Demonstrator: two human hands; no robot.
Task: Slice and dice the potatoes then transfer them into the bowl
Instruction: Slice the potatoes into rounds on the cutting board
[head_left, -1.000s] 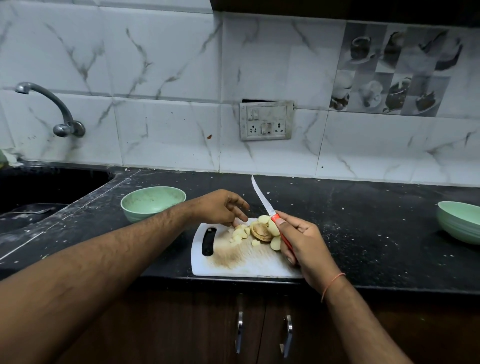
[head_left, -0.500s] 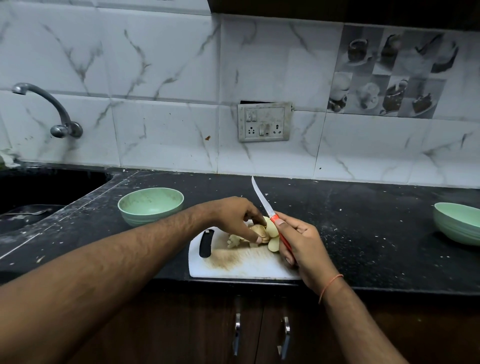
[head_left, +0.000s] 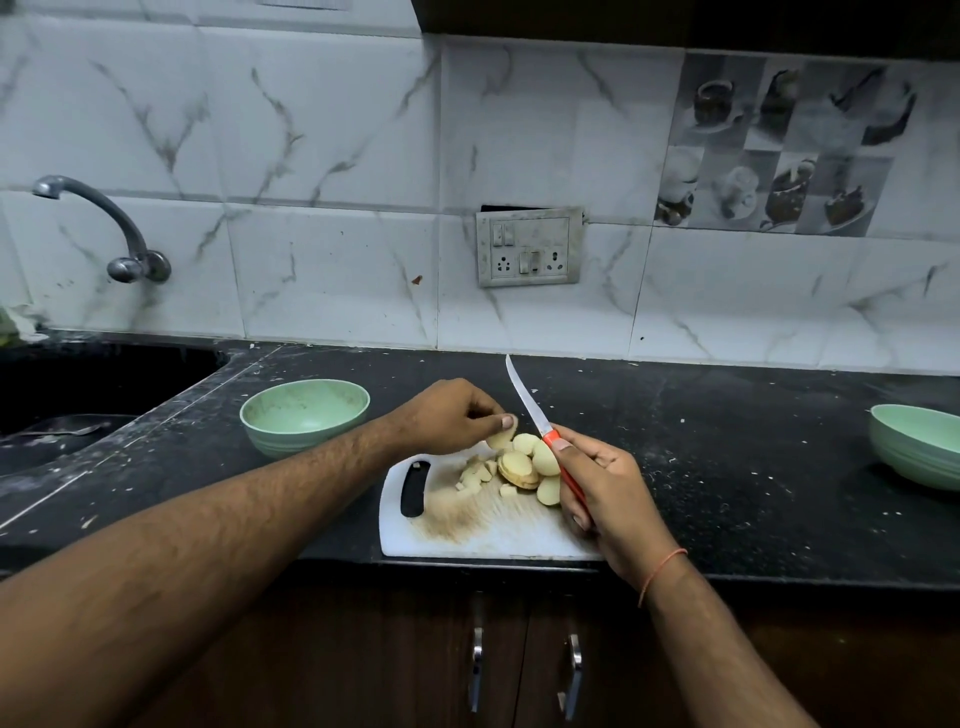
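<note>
Left hand (head_left: 447, 415) pinches a pale potato slice (head_left: 500, 440); right hand (head_left: 602, 483) grips the orange-handled knife (head_left: 540, 423), blade up just beside it. Slice probably slips, or fingers graze the blade.

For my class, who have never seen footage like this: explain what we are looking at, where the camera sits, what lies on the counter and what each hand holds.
There is no machine here, only a person's two bare hands, filmed by a camera worn on the head and looking down. On the black stone counter lies a white plastic cutting board with pale potato slices and small diced pieces. The left hand pinches one potato slice. The right hand holds a slim orange-handled knife, its blade pointing up and away. Two light green bowls stand by: one to the left, one at the far right.
</note>
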